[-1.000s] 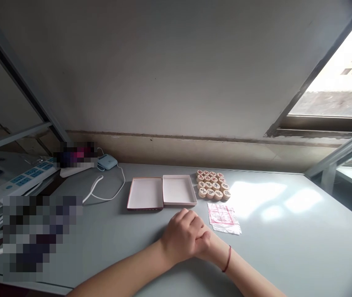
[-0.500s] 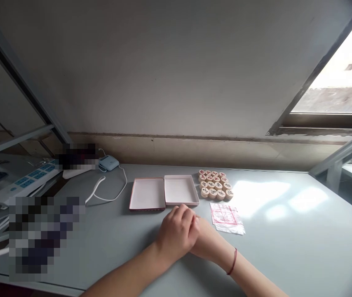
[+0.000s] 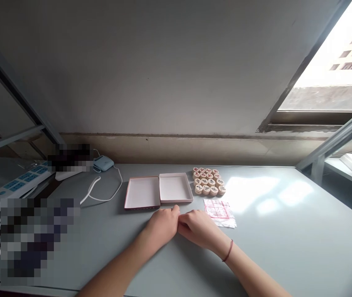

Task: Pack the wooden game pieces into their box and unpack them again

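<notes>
Side by side on the grey desk (image 3: pixel 170 268), my left hand (image 3: pixel 163 222) and my right hand (image 3: pixel 198 227) meet at the knuckles, both with fingers curled in. No object shows in either one. The right wrist wears a thin dark red cord. Just beyond the hands lie two shallow square box halves, a left one (image 3: pixel 141 193) and a right one (image 3: pixel 176 187), bare inside. To their right, round wooden Chinese chess pieces (image 3: pixel 208 181) stand in stacked rows, marked in red and black. A folded plastic sheet with red lines (image 3: pixel 219 212) lies near my right hand.
At the left are a power strip (image 3: pixel 18 185), a light blue device (image 3: pixel 103 163) and white cables (image 3: pixel 91 189). Parts there are pixelated. Behind the desk rises a grey wall (image 3: pixel 163 74). Metal frame bars slant at both sides, and window light glares on the right.
My left hand was resting over the right one; now they have slid apart to sit knuckle to knuckle. The view has shifted slightly to the right. The box halves and pieces stay put.
</notes>
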